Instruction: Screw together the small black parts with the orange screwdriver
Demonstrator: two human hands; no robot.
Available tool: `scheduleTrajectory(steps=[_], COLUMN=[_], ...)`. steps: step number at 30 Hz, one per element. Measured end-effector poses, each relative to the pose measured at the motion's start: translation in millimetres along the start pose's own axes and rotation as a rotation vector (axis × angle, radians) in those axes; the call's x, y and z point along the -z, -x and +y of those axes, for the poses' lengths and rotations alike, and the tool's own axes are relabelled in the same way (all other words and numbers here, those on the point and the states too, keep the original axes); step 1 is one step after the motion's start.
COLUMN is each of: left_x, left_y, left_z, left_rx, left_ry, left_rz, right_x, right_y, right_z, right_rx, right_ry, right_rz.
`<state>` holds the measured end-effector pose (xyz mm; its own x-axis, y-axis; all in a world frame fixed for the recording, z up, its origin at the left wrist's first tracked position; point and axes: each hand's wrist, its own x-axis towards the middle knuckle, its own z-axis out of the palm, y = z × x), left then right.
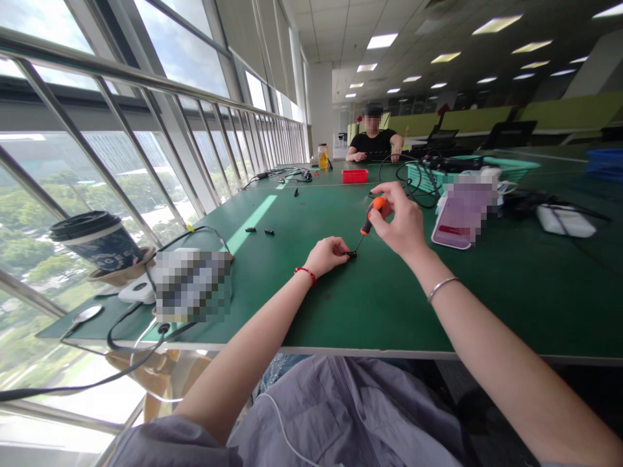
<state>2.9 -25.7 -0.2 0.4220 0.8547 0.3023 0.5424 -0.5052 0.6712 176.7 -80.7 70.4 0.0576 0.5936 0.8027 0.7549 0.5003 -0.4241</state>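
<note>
My right hand is closed around the orange and black handle of a screwdriver, which leans with its shaft pointing down to the left. The tip meets a small black part on the green table; what the part is I cannot make out. My left hand pinches that part at its left end and rests on the tabletop. Two similar small black pieces, a left one and a right one, lie farther off to the left. Another small dark piece stands beyond them.
At left are a lidded paper cup, a spoon and cables. A phone leans upright at right, before a turquoise basket of cables. Farther back are a red tray, a jar and a seated person.
</note>
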Motion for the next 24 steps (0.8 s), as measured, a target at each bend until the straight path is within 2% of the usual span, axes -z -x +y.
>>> scheduleTrajectory(steps=[6, 9, 13, 19, 24], left_x=[-0.6, -0.8, -0.6, -0.4, -0.5], left_y=[-1.2, -1.2, -0.7, -1.1, -0.8], left_z=[-2.0, -1.9, -0.7, -1.5, -1.6], left_rx=[-0.006, -0.004, 0.006, -0.005, -0.003], left_ry=[-0.005, -0.013, -0.015, -0.005, -0.006], left_rz=[-0.007, -0.006, -0.003, 0.000, -0.001], right_x=[-0.5, -1.1, -1.9, -3.6, -6.0], right_y=[-2.3, -2.8, -2.4, -2.6, -2.5], right_z=[0.8, 2.0, 2.7, 3.8, 6.5], right_rx=[-0.110, -0.118, -0.053, -0.193, -0.174], right_ry=[0.144, 0.095, -0.027, 0.102, -0.036], right_rz=[0.017, 0.014, 0.010, 0.016, -0.007])
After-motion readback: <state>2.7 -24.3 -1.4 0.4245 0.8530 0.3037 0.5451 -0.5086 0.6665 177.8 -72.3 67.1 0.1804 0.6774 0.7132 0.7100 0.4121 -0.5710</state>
